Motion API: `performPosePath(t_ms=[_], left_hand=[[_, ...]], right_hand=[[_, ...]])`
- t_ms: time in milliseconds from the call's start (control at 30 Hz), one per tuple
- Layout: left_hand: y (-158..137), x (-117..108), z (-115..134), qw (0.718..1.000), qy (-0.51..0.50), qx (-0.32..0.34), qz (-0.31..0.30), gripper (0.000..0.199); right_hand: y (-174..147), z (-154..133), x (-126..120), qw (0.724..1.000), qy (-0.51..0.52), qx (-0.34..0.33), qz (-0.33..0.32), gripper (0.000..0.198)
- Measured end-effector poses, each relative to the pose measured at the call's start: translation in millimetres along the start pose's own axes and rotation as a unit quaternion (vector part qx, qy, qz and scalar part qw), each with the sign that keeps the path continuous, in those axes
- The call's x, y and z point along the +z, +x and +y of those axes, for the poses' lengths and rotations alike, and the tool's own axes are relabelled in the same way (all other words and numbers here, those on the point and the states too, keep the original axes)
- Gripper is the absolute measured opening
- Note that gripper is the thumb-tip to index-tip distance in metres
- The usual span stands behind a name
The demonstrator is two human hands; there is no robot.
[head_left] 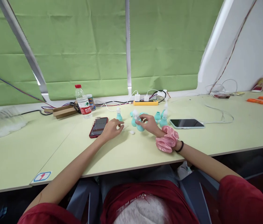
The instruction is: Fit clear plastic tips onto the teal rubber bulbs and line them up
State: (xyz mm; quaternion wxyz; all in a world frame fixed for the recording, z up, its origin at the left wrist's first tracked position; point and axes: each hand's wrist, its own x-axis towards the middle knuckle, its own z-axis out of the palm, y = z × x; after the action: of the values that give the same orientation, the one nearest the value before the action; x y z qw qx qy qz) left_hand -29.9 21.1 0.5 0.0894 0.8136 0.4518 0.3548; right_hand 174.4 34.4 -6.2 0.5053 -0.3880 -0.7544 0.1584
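Observation:
My right hand (148, 123), with a pink scrunchie (167, 139) at the wrist, grips a teal squeeze bulb (140, 126) by its upper part. A translucent tip shows close to its top. More teal bulbs stand or lie around that hand, among them a capped one (163, 120) to its right. My left hand (113, 128) is curled above the table, thumb and forefinger bent toward each other. Something small and clear shows by those fingertips, too faint to name. Behind this hand a teal bulb with a clear tip (119, 116) stands upright. Between both hands lies a small whitish piece (132, 132).
A dark-red-cased phone (98, 127) lies beside my left hand, a second phone (187, 123) to the right. At the back are a water bottle (84, 104), a can (91, 102), a cardboard tray (66, 111) and a yellow power strip (145, 103) with cables.

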Motion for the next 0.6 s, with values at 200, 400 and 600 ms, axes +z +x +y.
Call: performPosePath(t_ms=[200, 400, 600], left_hand=[[-2, 8, -11, 0.978, 0.178, 0.014, -0.109, 0.027], [-1, 9, -11, 0.978, 0.171, 0.029, -0.114, 0.021], [-1, 7, -12, 0.98, 0.168, 0.023, -0.104, 0.019]], right_hand=[[4, 17, -2, 0.976, -0.215, 0.026, 0.007, 0.017], [2, 12, -3, 0.971, -0.228, 0.07, 0.031, 0.032], [1, 12, -2, 0.962, -0.257, 0.074, 0.053, 0.043]])
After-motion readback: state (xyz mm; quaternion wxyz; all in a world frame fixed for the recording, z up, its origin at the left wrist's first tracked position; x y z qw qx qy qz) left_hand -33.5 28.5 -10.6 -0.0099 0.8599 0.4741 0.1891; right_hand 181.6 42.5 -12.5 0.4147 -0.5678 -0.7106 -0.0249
